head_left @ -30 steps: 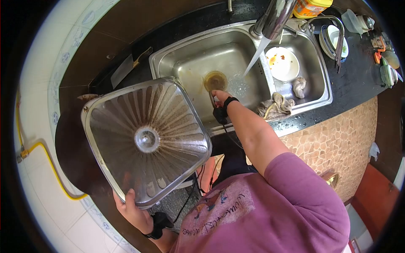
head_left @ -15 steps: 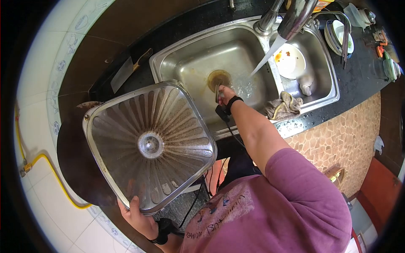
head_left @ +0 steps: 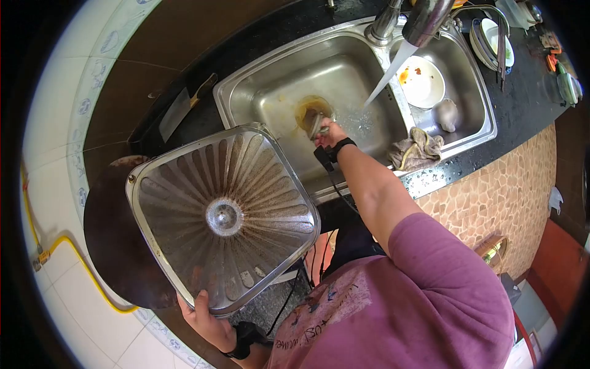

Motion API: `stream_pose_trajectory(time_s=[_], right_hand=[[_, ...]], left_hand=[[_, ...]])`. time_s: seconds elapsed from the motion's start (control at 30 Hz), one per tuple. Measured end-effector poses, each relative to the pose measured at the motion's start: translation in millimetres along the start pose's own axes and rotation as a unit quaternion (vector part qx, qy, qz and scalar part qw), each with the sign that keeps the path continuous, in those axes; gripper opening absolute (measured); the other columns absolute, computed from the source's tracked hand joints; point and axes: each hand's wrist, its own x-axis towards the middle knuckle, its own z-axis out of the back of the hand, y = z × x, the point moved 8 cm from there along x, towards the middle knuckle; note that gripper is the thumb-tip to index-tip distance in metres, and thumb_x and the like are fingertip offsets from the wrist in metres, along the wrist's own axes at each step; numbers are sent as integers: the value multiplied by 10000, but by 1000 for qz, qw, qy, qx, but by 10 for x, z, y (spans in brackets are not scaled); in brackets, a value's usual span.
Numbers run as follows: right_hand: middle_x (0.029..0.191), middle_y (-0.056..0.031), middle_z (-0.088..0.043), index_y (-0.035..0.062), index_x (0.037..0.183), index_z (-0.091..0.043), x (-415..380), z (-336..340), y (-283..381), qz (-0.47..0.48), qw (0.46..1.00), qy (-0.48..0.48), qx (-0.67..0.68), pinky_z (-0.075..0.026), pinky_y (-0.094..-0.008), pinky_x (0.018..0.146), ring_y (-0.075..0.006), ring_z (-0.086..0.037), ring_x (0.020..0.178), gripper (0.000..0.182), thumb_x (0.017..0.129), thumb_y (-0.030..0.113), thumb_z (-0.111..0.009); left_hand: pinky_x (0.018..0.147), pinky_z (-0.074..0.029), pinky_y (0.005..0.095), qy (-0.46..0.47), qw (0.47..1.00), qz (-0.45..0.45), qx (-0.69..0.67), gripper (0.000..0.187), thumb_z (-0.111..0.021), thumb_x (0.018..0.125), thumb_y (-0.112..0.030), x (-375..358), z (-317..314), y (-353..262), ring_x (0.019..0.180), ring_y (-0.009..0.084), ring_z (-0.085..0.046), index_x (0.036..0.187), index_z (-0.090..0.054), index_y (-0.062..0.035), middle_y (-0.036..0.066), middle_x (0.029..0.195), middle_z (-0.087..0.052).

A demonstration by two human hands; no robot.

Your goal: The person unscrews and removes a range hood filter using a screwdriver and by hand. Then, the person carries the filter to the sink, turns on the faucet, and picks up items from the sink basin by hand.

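Observation:
My left hand (head_left: 208,323) grips the lower corner of a large square metal tray (head_left: 178,203), thumb on top. Ribs fan out from the tray's round centre, and brown grime speckles them. The tray leans over the counter edge, left of the sink. Down in the larger sink basin (head_left: 270,86), my right hand (head_left: 332,132) is closed around a small greyish scrubber-like object (head_left: 317,126), partly hidden by the fingers. It is beside the drain, where brownish water (head_left: 310,109) pools. Water streams from the faucet (head_left: 424,31) into this basin.
The smaller basin holds a stained white bowl (head_left: 423,86) and a pale lump (head_left: 447,115). A grey rag (head_left: 418,149) drapes over the sink's front rim. A cleaver (head_left: 178,114) lies on the counter at left. Stacked bowls (head_left: 488,46) with chopsticks stand at right.
My right hand has shifted slightly at the drain, and more of the greyish object shows. The brownish patch looks yellower. My left hand still holds the tray; the view has shifted a little.

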Motion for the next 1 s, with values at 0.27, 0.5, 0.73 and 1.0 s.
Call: stream_pose_trajectory(time_s=[0.27,0.5,0.73,1.0], right_hand=[[645,-54,-469,210,1226,-403,-408,-686,52,55,977,-110,-174,-395,-326,433,-180,-464,499,562,699,138,-584],[689,-28,-467,311,1433,-102,-133,-705,70,65,917,-48,-390,-370,-298,421,-134,-444,499,895,708,125,-592],[885,-122,-598,101,1362,-278,-513,-754,211,96,822,-171,-534,-486,-334,527,-174,-595,642,786,684,187,-665],[1129,-191,-584,41,1223,-410,-536,-516,361,105,563,-226,-788,-469,-371,870,-290,-581,1042,568,746,273,-615]], left_hand=[[843,-459,335,-20,1000,-13,11,437,-481,755,12,-14,17,-38,936,241,-573,1188,-453,60,164,1084,-558],[954,-396,367,-11,1000,0,2,533,-458,727,35,-23,26,7,1079,280,-524,1257,-402,60,232,1173,-530],[840,-446,324,-33,999,-8,22,444,-510,751,-10,-3,48,18,937,238,-568,1188,-457,51,161,1081,-559],[952,-383,341,-14,1000,-4,6,503,-456,738,36,-11,28,11,1061,250,-528,1239,-427,62,204,1171,-538]])
